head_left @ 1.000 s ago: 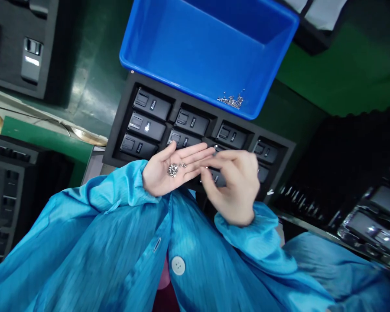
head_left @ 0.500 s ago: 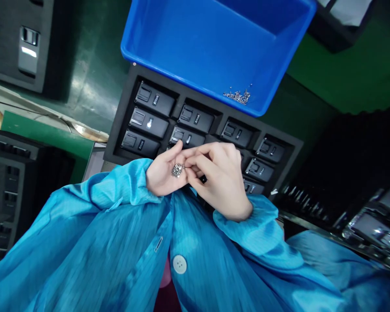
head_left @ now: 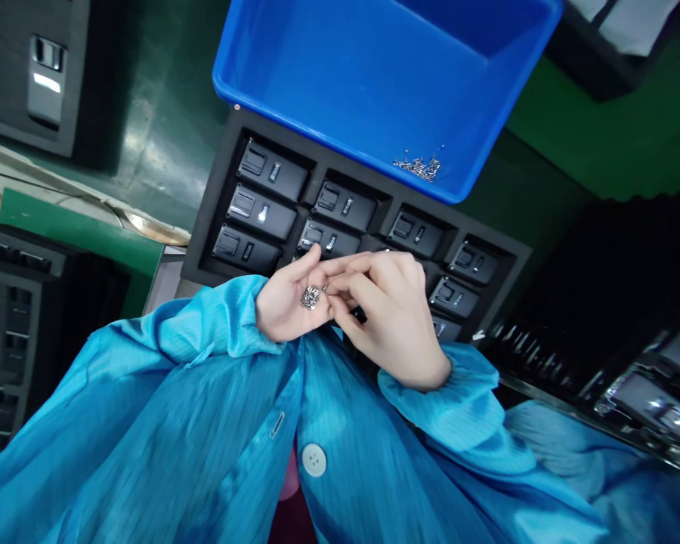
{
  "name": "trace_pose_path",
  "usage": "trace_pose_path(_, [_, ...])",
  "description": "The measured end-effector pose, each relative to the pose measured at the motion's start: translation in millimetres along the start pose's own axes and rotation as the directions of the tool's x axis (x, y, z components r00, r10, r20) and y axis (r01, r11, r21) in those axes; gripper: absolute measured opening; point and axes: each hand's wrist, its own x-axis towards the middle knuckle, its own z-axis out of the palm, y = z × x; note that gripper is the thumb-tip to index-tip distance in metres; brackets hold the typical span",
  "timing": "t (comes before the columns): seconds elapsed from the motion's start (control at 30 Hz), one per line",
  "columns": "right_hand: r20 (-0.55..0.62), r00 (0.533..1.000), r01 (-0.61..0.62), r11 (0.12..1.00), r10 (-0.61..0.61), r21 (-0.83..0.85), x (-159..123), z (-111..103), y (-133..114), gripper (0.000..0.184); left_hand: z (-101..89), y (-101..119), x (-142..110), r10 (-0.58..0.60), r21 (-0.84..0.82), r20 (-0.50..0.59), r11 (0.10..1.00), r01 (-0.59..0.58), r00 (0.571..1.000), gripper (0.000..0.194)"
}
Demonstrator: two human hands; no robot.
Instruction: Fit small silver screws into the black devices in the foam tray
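Observation:
My left hand (head_left: 286,302) lies palm up with its fingers stretched out, and a small pile of tiny metal parts (head_left: 310,297) rests in the palm. My right hand (head_left: 391,317) reaches across it, thumb and forefinger pinched together at the edge of that pile; whether a part is between them I cannot make out. Both hands hover over the near edge of a black foam tray (head_left: 215,219) that holds several black plastic switch housings (head_left: 272,172) in pockets. Both arms are in blue coat sleeves.
A blue plastic bin (head_left: 345,68) sits tilted on the tray's far side, with a small heap of metal parts (head_left: 418,166) in its near corner. Other black foam trays stand at the left (head_left: 11,317), upper left (head_left: 34,75) and right (head_left: 629,302), on a green bench top (head_left: 601,136).
My right hand moved left from the open fingertips onto my left palm and pinched at the parts. The left fingers are now covered by the right hand. The view shifted slightly.

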Motion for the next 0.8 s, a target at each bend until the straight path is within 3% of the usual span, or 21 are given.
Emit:
trace_pose_path(0.13, [-0.009,1.000,0.007,0.999,-0.007,-0.038,2.9,0.8,-2.0,0.008,0.8,-1.1,-0.1,0.003,-0.035,0.041,0.999,-0.001,0.999,0.069])
trace_pose_path(0.33, [-0.036,0.999,0.020,0.999,-0.021,-0.032,3.6,5.0,-0.9,0.009,7.1,-0.3,-1.3,-0.013,-0.120,-0.026,0.993,0.010,1.000,0.071])
trace_pose_path(0.5, [-0.087,0.996,0.027,0.999,-0.025,0.022,3.1,11.3,2.7,0.008,8.8,0.1,-1.0,-0.025,-0.154,-0.010,0.988,0.023,1.000,0.069])
trace_pose_path(0.8, [-0.116,0.993,-0.026,0.999,0.023,-0.023,2.4,17.0,0.2,0.009,10.4,1.3,-1.2,-0.013,-0.183,-0.058,0.983,0.003,0.998,0.067])
